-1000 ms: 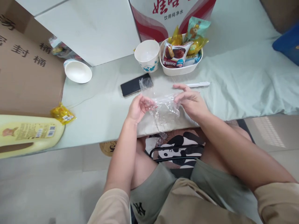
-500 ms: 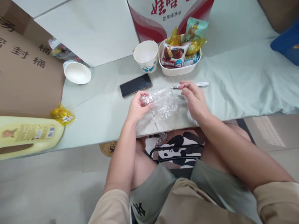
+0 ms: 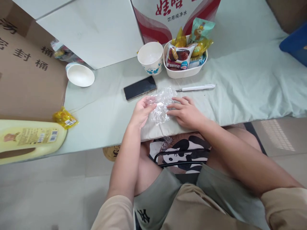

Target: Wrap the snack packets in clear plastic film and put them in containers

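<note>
Crumpled clear plastic film [image 3: 161,110] lies near the front edge of the cloth-covered surface. My left hand [image 3: 142,110] pinches its left side between thumb and fingers. At the film's right side is my right hand [image 3: 185,111], palm down, with its fingers apart and their tips against the film. Just beyond that hand lies a slim white pen-shaped tool [image 3: 198,88] with a metal tip pointing left. A black phone [image 3: 140,87] rests behind my left hand.
Behind the phone stand a white paper cup [image 3: 150,57] and a white bowl [image 3: 185,73] of wrapped snacks. Farther left are another white bowl [image 3: 82,75], a yellow packet [image 3: 65,118] and a pale yellow jug [image 3: 31,137]. A panda-print bag [image 3: 184,156] is between my knees.
My right hand has moved left and nearer, away from the white tool and onto the film. The film is bunched smaller. My left hand keeps its hold.
</note>
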Motion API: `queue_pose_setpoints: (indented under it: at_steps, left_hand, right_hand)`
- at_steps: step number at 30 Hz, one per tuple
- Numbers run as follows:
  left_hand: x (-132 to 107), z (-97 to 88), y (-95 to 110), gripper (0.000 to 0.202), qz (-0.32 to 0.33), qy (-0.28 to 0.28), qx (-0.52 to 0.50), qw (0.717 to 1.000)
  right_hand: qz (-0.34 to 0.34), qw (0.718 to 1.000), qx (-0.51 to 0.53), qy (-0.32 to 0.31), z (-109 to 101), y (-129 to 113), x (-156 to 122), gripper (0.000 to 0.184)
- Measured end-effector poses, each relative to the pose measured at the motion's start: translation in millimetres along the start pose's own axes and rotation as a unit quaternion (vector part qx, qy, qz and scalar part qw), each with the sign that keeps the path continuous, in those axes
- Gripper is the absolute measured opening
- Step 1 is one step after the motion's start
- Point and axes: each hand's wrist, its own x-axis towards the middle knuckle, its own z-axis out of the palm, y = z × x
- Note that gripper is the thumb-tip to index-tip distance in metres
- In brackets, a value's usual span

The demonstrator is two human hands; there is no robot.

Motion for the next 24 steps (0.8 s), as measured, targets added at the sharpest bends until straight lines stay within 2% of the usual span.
queue_pose_setpoints:
  at_steps: [2,4,6,8,9,11,13,16,18,20,22,24]
  left_hand:
    - [-4,5.8,4,0.033,-0.002,0.023,-0.005,1.0]
    - [-8,8.9,8,0.032,-0.006,0.024,-0.022,0.999]
    - [-11,10.0,11,0.035,-0.016,0.007,-0.031,0.999]
    - [-14,10.9,12,0.041,-0.026,-0.007,-0.035,0.999]
    - [-15,11.5,13,0.043,-0.025,-0.006,-0.04,0.999]
    - [-16,13.4,13,0.048,-0.015,-0.001,-0.056,0.998]
    - [-16,15.7,13,0.054,-0.019,-0.019,-0.065,0.998]
    - [-15,17.7,12,0.05,-0.078,-0.061,-0.024,0.995]
    - [-15,16.9,10,0.04,-0.103,-0.051,0.026,0.993]
    - [-15,14.3,10,0.036,-0.093,-0.026,0.059,0.994]
    - [-15,10.5,10,0.037,-0.074,-0.015,0.058,0.995]
    - [-14,6.7,12,0.037,-0.063,-0.014,0.026,0.998]
  right_hand:
    - [0.009,0.996,0.068,0.052,-4,-1,1,0.033]
    - [0.053,0.979,0.152,0.129,-8,-1,4,0.034]
    - [0.121,0.942,0.254,0.18,-10,-1,7,0.055]
    - [0.179,0.898,0.369,0.159,-11,-3,10,0.071]
    - [0.2,0.877,0.42,0.123,-12,-4,11,0.066]
    - [0.231,0.847,0.475,0.055,-14,-8,14,0.042]
    - [0.257,0.837,0.48,0.045,-16,-12,15,0.029]
    - [0.276,0.818,0.493,0.104,-17,-12,17,0.029]
    - [0.289,0.808,0.501,0.112,-17,-10,17,0.032]
    - [0.296,0.815,0.488,0.099,-17,-8,16,0.033]
    - [0.285,0.826,0.478,0.09,-19,-7,15,0.034]
    - [0.267,0.818,0.5,0.103,-23,-7,15,0.038]
